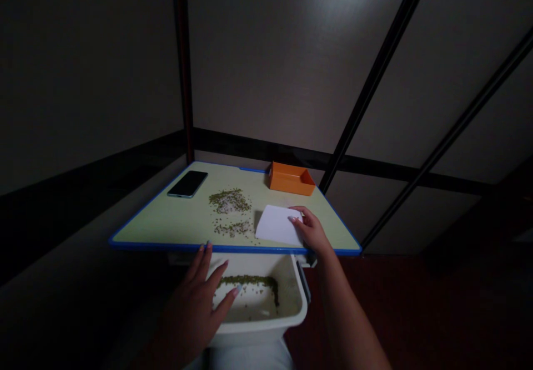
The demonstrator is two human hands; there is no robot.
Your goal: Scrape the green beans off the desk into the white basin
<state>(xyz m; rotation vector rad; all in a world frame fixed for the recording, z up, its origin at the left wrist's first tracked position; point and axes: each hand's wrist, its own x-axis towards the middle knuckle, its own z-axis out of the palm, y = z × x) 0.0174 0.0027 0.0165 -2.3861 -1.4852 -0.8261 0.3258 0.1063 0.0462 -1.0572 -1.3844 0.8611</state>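
Note:
My right hand [308,229] pinches the right edge of a white card [277,224], which is tilted over the tabletop. To the card's left lie a heap of small green beans mixed with white grains [230,200] and a thinner strip of green beans [232,228] nearer the front edge. My left hand [204,295] is spread with its fingers apart over the left part of a white bin [291,320], fingertips by the table's blue edge. Inside the bin, green beans [254,280] lie along the far and right sides of its floor. My left hand hides the bin's left side.
A dark phone [188,183] lies at the back left of the pale green table [145,227]. An orange open box [291,179] stands at the back right. Dark-framed wall panels [266,81] rise close behind the table, and the bin sits just below its front edge.

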